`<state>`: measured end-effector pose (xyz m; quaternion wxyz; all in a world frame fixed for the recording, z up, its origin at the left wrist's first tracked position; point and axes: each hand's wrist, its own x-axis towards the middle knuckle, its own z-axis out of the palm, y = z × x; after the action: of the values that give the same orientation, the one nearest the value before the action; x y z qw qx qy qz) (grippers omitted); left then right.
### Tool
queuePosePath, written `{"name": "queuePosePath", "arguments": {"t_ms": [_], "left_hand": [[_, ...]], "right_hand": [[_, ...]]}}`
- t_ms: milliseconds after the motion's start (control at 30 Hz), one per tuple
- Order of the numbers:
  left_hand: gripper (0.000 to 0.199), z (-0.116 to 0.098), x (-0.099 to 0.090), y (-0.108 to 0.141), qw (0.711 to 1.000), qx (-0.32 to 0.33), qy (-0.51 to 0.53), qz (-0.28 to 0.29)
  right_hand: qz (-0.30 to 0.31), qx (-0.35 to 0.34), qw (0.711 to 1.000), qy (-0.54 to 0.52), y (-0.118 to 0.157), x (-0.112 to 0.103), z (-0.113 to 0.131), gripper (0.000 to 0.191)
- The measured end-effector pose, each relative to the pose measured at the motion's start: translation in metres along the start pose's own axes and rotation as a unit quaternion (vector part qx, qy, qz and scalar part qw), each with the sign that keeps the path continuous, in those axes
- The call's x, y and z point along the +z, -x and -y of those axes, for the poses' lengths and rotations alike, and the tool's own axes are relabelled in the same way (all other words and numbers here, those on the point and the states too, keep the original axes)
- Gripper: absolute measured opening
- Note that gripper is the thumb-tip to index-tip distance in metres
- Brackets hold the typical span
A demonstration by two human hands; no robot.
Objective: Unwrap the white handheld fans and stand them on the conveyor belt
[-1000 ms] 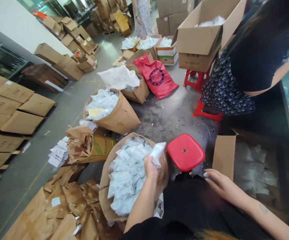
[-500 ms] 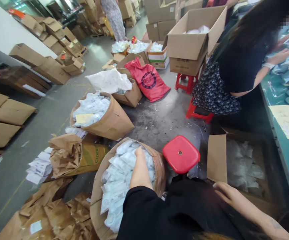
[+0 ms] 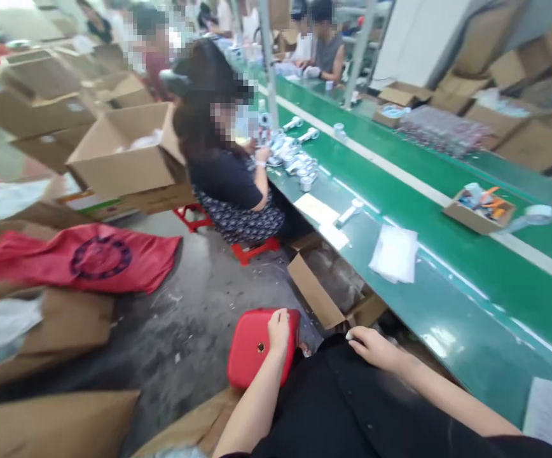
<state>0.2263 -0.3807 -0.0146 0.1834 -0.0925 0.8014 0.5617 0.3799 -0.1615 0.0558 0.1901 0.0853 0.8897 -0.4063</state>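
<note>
My left hand is loosely closed over the right side of the red plastic stool, and nothing shows in its fingers. Whether it touches the seat, I cannot tell. My right hand hovers by the front of my black clothing, beside the bench edge, its fingers partly curled with the thumb apart and no object visible in it. Just beyond it, under the bench, stands an open carton with clear plastic bags inside. A stack of white bags or sheets lies on the green bench.
A seated co-worker handles white parts at the bench. A small box of tools and a tape roll lie farther right. On the left are a red sack and open cartons.
My view has swung right, toward the bench. My left hand has left the round carton of bagged items and is now above the red stool. My right hand stays near my clothing.
</note>
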Motion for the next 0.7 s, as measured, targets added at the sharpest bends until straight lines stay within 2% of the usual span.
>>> {"name": "queuePosePath", "arguments": {"t_ms": [100, 167, 233, 300, 367, 400, 433, 500, 567, 633, 700], "left_hand": [[0.026, -0.044, 0.072, -0.018, 0.992, 0.062, -0.051, 0.100], [0.022, -0.083, 0.125, -0.041, 0.979, 0.102, -0.085, 0.153], [0.020, -0.128, 0.181, -0.072, 0.968, 0.134, -0.118, 0.178], [0.032, -0.171, 0.234, -0.108, 0.963, 0.148, -0.151, 0.169], [0.050, -0.205, 0.277, -0.141, 0.962, 0.139, -0.184, 0.149], [0.055, -0.218, 0.293, -0.154, 0.961, 0.127, -0.200, 0.141], [0.057, -0.227, 0.304, -0.165, 0.961, 0.113, -0.213, 0.137], [0.046, -0.236, 0.317, -0.177, 0.958, 0.086, -0.232, 0.143], [0.029, -0.236, 0.320, -0.171, 0.957, 0.065, -0.233, 0.160], [0.025, -0.229, 0.321, -0.145, 0.958, 0.045, -0.216, 0.184], [0.034, -0.216, 0.321, -0.102, 0.958, 0.023, -0.190, 0.215]], "right_hand": [[-0.100, 0.059, 0.991, -0.061, 0.004, -0.025, -0.036, 0.023], [-0.169, 0.118, 0.967, -0.149, 0.003, -0.047, -0.060, 0.024], [-0.246, 0.191, 0.911, -0.272, 0.000, -0.072, -0.083, 0.024], [-0.323, 0.247, 0.830, -0.383, -0.005, -0.101, -0.103, 0.026], [-0.375, 0.264, 0.767, -0.449, -0.011, -0.129, -0.118, 0.028], [-0.389, 0.260, 0.746, -0.473, -0.013, -0.142, -0.124, 0.028], [-0.396, 0.254, 0.729, -0.498, -0.015, -0.153, -0.129, 0.029], [-0.401, 0.239, 0.688, -0.556, -0.017, -0.171, -0.137, 0.027], [-0.404, 0.235, 0.647, -0.603, -0.017, -0.183, -0.144, 0.024], [-0.401, 0.241, 0.618, -0.631, -0.018, -0.190, -0.149, 0.021], [-0.387, 0.240, 0.601, -0.657, -0.021, -0.195, -0.150, 0.021]]}}
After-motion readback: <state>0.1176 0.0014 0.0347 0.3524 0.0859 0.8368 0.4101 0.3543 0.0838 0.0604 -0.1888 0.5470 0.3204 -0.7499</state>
